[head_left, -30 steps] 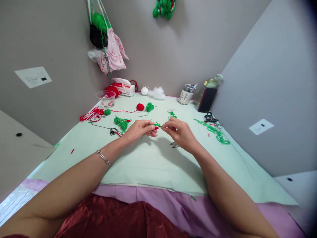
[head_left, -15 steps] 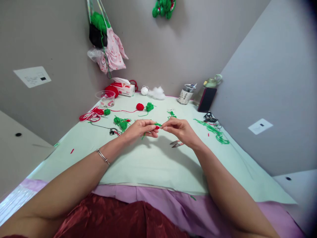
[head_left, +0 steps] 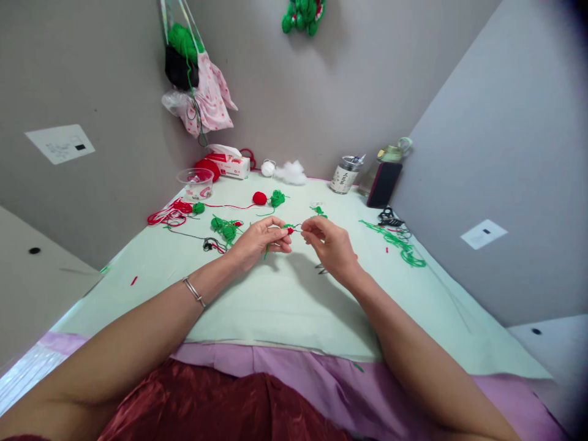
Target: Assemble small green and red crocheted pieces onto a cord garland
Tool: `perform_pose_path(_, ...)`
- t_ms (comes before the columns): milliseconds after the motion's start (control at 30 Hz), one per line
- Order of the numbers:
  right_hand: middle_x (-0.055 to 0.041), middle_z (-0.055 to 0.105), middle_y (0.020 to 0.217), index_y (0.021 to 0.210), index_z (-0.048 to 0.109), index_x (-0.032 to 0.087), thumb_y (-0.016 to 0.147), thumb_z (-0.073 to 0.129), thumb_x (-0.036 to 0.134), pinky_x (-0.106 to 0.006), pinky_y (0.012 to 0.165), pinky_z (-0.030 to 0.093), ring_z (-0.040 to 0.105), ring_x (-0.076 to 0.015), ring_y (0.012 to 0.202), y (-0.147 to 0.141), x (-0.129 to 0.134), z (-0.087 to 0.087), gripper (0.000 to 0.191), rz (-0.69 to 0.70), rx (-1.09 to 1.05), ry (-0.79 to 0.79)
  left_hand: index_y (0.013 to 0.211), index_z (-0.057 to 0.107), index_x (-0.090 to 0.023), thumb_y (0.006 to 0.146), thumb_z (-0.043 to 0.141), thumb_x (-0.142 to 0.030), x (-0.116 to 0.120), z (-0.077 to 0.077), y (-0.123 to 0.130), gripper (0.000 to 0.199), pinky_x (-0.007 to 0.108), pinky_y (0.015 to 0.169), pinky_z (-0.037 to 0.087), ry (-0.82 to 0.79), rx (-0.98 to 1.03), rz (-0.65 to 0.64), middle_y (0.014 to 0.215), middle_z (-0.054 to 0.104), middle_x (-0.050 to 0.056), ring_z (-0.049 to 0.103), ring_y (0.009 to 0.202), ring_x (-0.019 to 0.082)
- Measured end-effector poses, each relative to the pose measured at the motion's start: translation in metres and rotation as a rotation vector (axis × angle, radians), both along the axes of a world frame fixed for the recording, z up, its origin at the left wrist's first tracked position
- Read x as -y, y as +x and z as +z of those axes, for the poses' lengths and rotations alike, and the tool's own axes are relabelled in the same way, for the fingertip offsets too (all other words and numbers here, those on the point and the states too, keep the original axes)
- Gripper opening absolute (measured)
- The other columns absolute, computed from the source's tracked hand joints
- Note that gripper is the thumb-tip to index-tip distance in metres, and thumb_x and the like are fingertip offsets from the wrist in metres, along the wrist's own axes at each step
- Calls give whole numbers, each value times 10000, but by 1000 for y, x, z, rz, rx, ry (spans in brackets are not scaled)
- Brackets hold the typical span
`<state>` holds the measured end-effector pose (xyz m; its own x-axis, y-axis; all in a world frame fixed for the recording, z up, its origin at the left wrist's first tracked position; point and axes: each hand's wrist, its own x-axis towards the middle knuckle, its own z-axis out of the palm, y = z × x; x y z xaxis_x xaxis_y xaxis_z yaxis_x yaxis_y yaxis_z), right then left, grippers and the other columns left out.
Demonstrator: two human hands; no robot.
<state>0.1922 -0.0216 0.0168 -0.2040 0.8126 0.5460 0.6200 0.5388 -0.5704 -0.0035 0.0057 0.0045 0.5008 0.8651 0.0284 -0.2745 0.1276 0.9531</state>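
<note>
Between the thumb and fingers of my left hand point(head_left: 264, 240) is a small red and green crocheted piece point(head_left: 289, 229), and a green yarn tail hangs below those fingers. Dark thread point(head_left: 297, 226) spans the short gap from the piece to my right hand point(head_left: 331, 248), whose thumb and forefinger are pinched on it. Whether a needle is also in that pinch I cannot tell. Thread snips point(head_left: 320, 268) lie on the table, partly covered by my right hand. Just beyond it rests a bit of green yarn point(head_left: 318, 211).
Left of my hands lie green crocheted pieces point(head_left: 225, 229), red yarn point(head_left: 168, 211) and a clear tub point(head_left: 196, 185). A tissue box point(head_left: 234, 166), white stuffing point(head_left: 291, 173), a can of pens point(head_left: 344, 176) and a phone point(head_left: 384, 185) line the back. Green yarn strands point(head_left: 404, 248) lie right.
My right hand has moved slightly away from the crocheted piece, and dark thread now shows between them. It covers more of the snips. My left hand has shifted slightly left.
</note>
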Motion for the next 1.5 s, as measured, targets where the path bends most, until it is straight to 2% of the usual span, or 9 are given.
perform_pose_path(333,-43,674,857,913,623,208,990,451,184,-240,588,386,581,-130,677,-9,8,-6,190,11,388,256,826,586,-156,765,747,-324,5,-1,4,241,293,700,541,86,-148,46,661,645,-11,643,622,123)
perform_pose_path(500,-47,697,1038,918,638,238,974,470,160,-246,563,379,570,-98,631,-17,18,2,194,3,284,435,781,576,-160,747,747,-334,5,1,5,246,293,695,543,92,-172,87,621,587,-36,599,595,107)
perform_pose_path(567,-44,699,977,941,599,235,993,460,215,-247,593,419,583,-102,629,-22,22,8,149,83,89,311,757,565,-163,731,756,-331,4,0,5,256,291,688,544,81,-163,105,613,564,-43,572,589,100)
perform_pose_path(733,55,553,590,910,484,231,1008,461,403,-229,495,385,482,-97,473,-16,24,23,199,295,-376,-294,787,578,-167,730,752,-336,-1,-4,3,249,289,685,544,70,-147,130,654,574,-38,571,607,102)
perform_pose_path(967,98,352,510,884,507,230,940,574,470,-233,456,246,267,-82,435,-2,23,38,255,435,-519,-450,806,614,-168,707,792,-351,-5,-6,0,273,322,722,551,96,-144,144,730,611,-30,618,614,111)
perform_pose_path(1067,70,422,567,913,527,226,951,561,436,-245,488,295,343,-99,487,-3,22,36,216,349,-462,-384,805,631,-164,699,807,-356,-6,-7,-1,281,337,784,549,99,-93,151,795,640,-15,634,675,115)
perform_pose_path(1167,10,535,711,875,607,205,943,581,332,-266,563,348,424,-116,594,-6,20,31,146,188,-242,-179,837,636,-163,693,820,-355,-6,-7,-1,302,349,816,547,96,-47,141,809,651,-14,649,708,122)
perform_pose_path(1300,-7,513,748,860,682,203,921,587,191,-275,630,366,463,-133,660,-9,17,20,114,42,25,84,866,598,-171,693,826,-340,-6,-6,-1,332,342,768,550,93,-28,154,793,652,-27,667,674,127)
perform_pose_path(1500,3,506,702,828,652,201,911,544,135,-267,613,359,473,-130,614,-8,14,12,151,0,176,128,849,596,-167,695,822,-336,-4,-6,-1,322,314,743,544,120,-51,168,759,645,-30,658,668,121)
